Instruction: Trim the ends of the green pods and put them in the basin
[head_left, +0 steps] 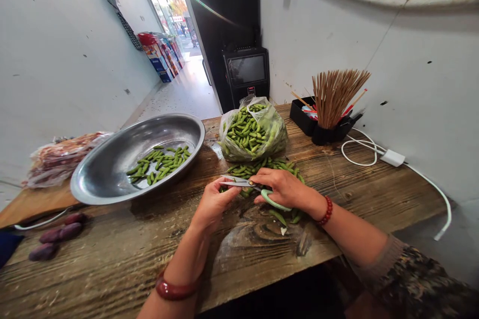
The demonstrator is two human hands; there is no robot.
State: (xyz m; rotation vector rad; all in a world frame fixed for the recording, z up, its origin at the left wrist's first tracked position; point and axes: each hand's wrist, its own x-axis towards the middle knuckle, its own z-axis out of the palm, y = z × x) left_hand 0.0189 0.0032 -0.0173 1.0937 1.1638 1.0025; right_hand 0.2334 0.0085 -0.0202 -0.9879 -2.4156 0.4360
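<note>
"Two hands are over the wooden table [149, 254]; what does each have?"

"The right hand [286, 188] is closed around the green handle of the scissors [239, 183], whose blades point at the left hand, slightly parted."

"And the left hand [213, 204]?"

"Thumb and fingertips nearly meet beside the blades. Some green shows there, but I can't tell whether they pinch a pod."

"Where are the green pods [271, 163]?"

"Loose ones lie just beyond the hands, against the plastic bag [277, 132], which is full of more. Some rest in the metal bowl [99, 172], left of the bag."

"And to the right?"

"Brown skewers [333, 97] standing upright in a black holder [324, 135]."
</note>
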